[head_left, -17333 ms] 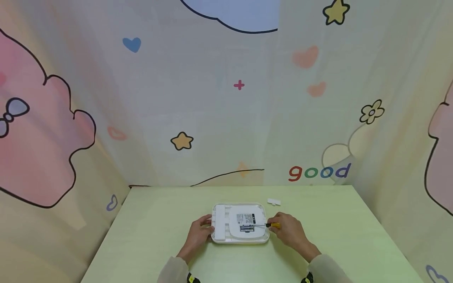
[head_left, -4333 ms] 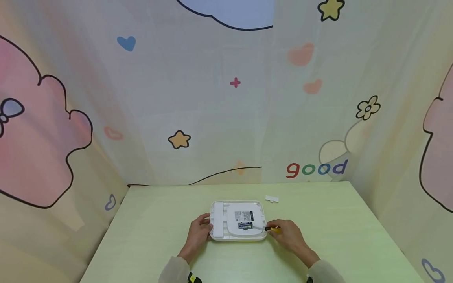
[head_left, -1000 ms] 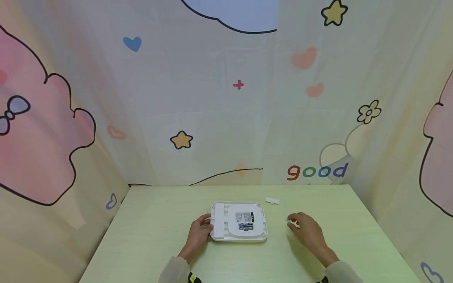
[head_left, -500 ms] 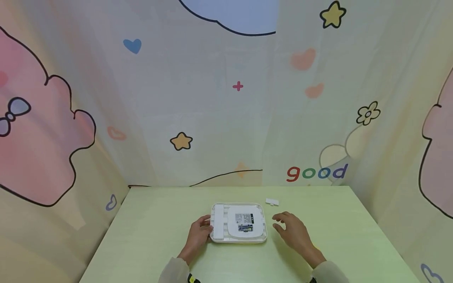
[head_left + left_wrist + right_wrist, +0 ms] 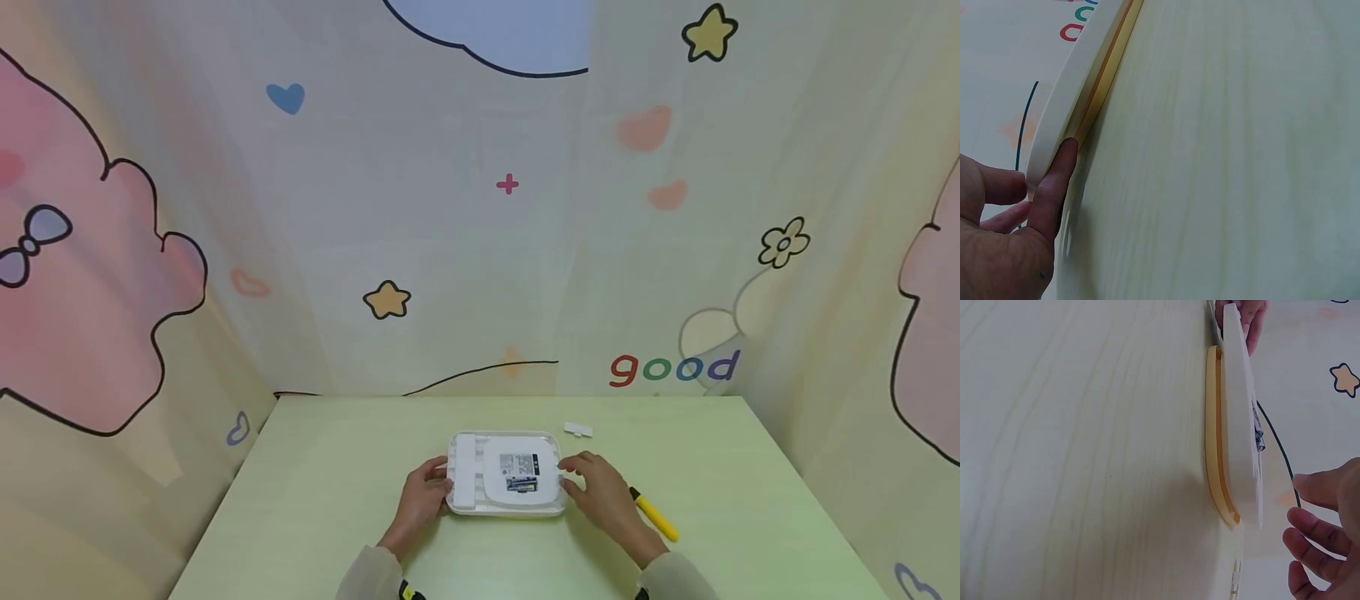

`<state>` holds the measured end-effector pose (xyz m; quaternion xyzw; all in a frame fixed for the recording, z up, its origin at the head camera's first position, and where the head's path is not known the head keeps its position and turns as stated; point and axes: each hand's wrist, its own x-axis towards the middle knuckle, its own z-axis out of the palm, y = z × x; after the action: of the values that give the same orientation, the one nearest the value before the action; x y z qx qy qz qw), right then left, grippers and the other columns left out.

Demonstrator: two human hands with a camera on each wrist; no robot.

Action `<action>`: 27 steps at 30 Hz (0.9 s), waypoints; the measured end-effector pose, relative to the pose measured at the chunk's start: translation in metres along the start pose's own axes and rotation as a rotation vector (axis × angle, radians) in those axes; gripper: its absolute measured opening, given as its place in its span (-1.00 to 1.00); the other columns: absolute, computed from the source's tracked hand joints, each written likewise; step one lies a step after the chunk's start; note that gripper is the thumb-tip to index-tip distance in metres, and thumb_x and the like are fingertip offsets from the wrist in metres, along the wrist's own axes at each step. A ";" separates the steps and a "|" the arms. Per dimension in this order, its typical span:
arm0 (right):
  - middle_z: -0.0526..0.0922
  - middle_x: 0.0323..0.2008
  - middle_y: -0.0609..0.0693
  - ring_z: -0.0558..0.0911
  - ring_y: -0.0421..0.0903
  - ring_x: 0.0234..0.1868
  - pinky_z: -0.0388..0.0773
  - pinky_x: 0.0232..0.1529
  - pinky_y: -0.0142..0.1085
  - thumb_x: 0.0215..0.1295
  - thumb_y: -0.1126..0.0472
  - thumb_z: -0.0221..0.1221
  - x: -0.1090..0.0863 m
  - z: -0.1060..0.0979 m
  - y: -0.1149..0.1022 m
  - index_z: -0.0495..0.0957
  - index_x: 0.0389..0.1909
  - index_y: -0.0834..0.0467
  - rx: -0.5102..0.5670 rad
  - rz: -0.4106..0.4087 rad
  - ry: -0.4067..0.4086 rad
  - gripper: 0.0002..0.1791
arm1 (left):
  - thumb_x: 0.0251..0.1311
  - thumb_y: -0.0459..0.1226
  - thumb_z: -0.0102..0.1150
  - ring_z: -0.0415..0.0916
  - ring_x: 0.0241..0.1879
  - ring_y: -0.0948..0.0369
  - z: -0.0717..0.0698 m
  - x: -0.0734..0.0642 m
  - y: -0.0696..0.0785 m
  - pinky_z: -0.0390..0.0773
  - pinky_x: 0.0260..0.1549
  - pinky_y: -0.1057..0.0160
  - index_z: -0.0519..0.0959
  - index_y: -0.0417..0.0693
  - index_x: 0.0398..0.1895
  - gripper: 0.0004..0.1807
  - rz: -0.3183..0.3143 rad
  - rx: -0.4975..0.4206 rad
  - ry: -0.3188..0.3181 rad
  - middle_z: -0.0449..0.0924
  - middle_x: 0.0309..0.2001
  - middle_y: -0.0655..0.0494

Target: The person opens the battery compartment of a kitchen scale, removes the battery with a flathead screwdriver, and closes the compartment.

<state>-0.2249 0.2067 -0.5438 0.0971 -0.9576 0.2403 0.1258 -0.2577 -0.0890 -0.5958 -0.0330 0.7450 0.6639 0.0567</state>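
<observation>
A flat white device (image 5: pixel 467 471) with rounded corners lies back side up on the table, a yellow part (image 5: pixel 1105 78) beneath it. Two small batteries (image 5: pixel 522 484) sit in its uncovered compartment below a printed label. In the right wrist view, a battery end (image 5: pixel 1260 434) protrudes above the back. My left hand (image 5: pixel 422 500) grips the device's left edge between thumb and fingers. By the right edge, my right hand (image 5: pixel 606 496) has its fingers apart and holds nothing. A yellow-handled tool (image 5: pixel 655 515), black at one end, lies right of that hand; its shaft is hidden.
A small white battery cover (image 5: pixel 578 430) lies behind the device, to the right. The pale wooden table (image 5: pixel 337 442) is enclosed by printed curtains (image 5: pixel 450 233) at the back and sides.
Seconds ago my right hand held the yellow-handled tool, thin shaft at the batteries. The tool now lies on the table, and that hand has moved left to the device's edge. The left hand keeps its grip.
</observation>
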 end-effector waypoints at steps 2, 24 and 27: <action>0.65 -0.23 -0.10 0.59 -0.09 -0.16 0.57 -0.09 -0.12 0.17 0.18 0.36 0.000 0.004 0.000 0.68 -0.15 0.02 -0.006 0.014 -0.008 -0.79 | 0.27 -0.49 0.07 0.50 -0.33 0.22 0.001 0.000 -0.001 0.50 -0.56 0.33 0.40 -0.27 0.30 -0.51 -0.002 0.001 0.001 0.49 0.05 -0.26; 0.66 -0.16 -0.02 0.54 -0.13 -0.22 0.53 -0.21 -0.18 0.19 0.21 0.32 0.009 0.026 -0.008 0.70 -0.09 0.07 0.006 0.000 -0.065 -0.75 | 0.27 -0.48 0.05 0.49 -0.35 0.23 0.002 -0.003 0.000 0.51 -0.55 0.33 0.39 -0.28 0.29 -0.51 0.004 0.008 0.003 0.50 0.05 -0.26; 0.65 -0.17 -0.04 0.51 -0.18 -0.25 0.49 -0.26 -0.25 0.19 0.20 0.32 0.011 0.028 -0.008 0.70 -0.08 0.07 -0.003 0.005 -0.072 -0.74 | 0.28 -0.47 0.05 0.50 -0.35 0.22 0.002 -0.002 0.001 0.52 -0.54 0.32 0.39 -0.27 0.30 -0.51 0.001 0.006 0.004 0.49 0.06 -0.26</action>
<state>-0.2390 0.1852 -0.5611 0.1031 -0.9622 0.2354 0.0906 -0.2558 -0.0871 -0.5952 -0.0337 0.7470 0.6617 0.0549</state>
